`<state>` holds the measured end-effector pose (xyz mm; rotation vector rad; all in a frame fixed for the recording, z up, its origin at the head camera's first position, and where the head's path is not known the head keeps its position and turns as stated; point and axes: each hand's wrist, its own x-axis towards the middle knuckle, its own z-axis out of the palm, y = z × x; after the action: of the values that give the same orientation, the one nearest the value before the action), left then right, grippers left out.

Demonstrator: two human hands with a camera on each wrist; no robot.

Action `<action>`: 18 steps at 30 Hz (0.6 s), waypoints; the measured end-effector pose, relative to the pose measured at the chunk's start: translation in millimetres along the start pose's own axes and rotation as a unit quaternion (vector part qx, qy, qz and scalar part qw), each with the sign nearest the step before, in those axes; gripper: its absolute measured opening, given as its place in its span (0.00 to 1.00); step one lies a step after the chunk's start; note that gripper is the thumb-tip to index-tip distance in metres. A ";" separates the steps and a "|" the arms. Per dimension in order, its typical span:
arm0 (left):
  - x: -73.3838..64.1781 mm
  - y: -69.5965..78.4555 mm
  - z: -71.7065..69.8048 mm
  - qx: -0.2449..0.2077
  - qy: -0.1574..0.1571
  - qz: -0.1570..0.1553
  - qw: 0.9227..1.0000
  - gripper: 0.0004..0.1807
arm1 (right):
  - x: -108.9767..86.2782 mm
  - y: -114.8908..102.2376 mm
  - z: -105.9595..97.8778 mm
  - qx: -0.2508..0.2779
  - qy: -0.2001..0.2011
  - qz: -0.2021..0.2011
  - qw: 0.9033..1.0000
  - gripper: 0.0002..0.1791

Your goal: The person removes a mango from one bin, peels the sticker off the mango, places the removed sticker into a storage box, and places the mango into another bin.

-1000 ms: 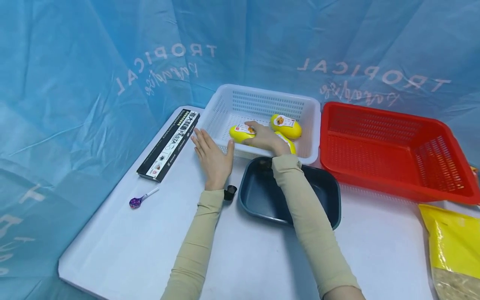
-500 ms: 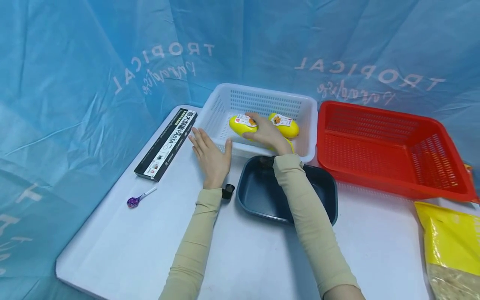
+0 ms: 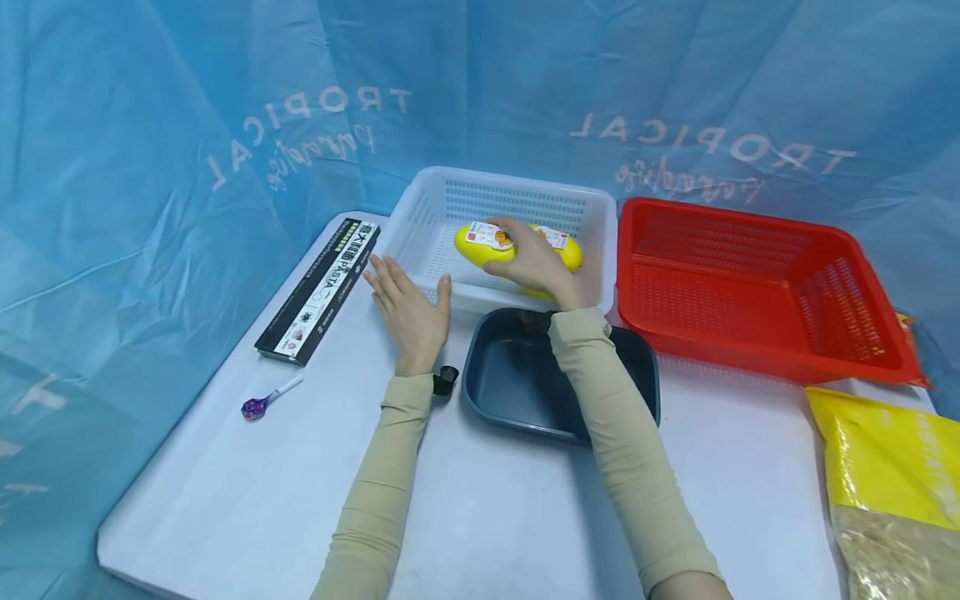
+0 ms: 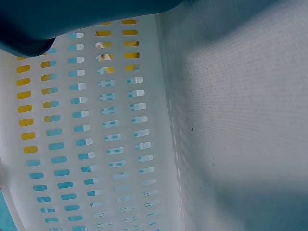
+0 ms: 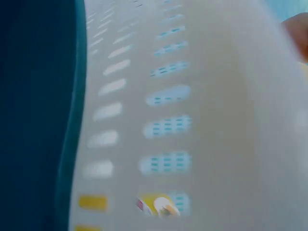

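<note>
In the head view my right hand [image 3: 542, 265] grips a yellow oval item [image 3: 474, 253] with a white picture label, above the floor of the white perforated basket [image 3: 480, 294]. Behind that hand a similar yellow item [image 3: 573, 255] lies in the basket, partly covered. Flat and with fingers straight, my left hand [image 3: 412, 321] is at the basket's front left corner, holding nothing. Through the slots of the basket wall [image 4: 166, 144] in the left wrist view, yellow patches show. At the right edge of the right wrist view a bit of a finger [image 5: 299, 33] appears.
Below the right forearm stands a dark blue tray [image 3: 517, 400], close to the white basket. A red basket [image 3: 742, 354] is to its right, with a yellow bag [image 3: 885, 450] nearer. On the left lie a black pasta box [image 3: 318, 292] and a purple lollipop [image 3: 257, 407].
My right hand has taken hold of the yellow oval item and raised it, tilting it slightly. My left hand stays by the basket corner. The whole head view has shifted a little.
</note>
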<state>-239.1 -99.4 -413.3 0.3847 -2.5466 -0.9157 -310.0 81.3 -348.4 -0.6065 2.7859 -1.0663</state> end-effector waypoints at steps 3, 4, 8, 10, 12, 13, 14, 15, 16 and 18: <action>0.7 -1.0 -0.8 0.000 0.001 -0.002 1.000 0.52 | -6.1 -1.8 -4.1 -0.001 0.009 0.005 1.000 0.41; 0.9 -1.3 -1.0 0.003 0.000 -0.003 1.000 0.52 | -8.2 -2.5 -5.3 0.000 0.012 0.005 1.000 0.41; 1.1 -0.6 -2.3 0.009 0.001 -0.006 1.000 0.51 | -17.6 -5.7 -9.6 -0.002 0.023 0.009 1.000 0.42; 0.9 -0.1 -2.3 0.009 0.000 -0.006 1.000 0.51 | -22.3 -7.0 -10.9 -0.002 0.028 0.008 1.000 0.42; 0.8 0.4 -1.9 0.009 -0.002 -0.006 1.000 0.51 | -27.6 -8.1 -12.3 -0.005 0.032 0.008 0.999 0.42; 0.6 0.6 -1.6 0.008 -0.003 -0.006 1.000 0.51 | -30.2 -8.1 -13.0 -0.006 0.033 0.006 0.999 0.43; 0.4 0.8 -1.4 0.007 -0.005 -0.006 1.000 0.51 | -33.1 -8.2 -14.0 -0.005 0.035 0.005 0.999 0.43; 0.2 0.8 -1.1 0.007 -0.006 -0.007 1.000 0.51 | -36.0 -8.2 -15.1 -0.004 0.038 0.003 0.999 0.43; 0.1 0.8 -0.7 0.007 -0.007 -0.007 1.000 0.51 | -39.2 -8.2 -16.4 -0.003 0.041 0.001 0.999 0.43; 0.2 0.7 -0.3 0.008 -0.005 -0.006 1.000 0.52 | -45.6 -8.3 -19.6 0.000 0.045 -0.006 0.999 0.43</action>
<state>-239.2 -99.1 -412.6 0.4006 -2.5656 -0.9035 -270.0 106.0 -330.4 -0.5905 2.8620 -1.1220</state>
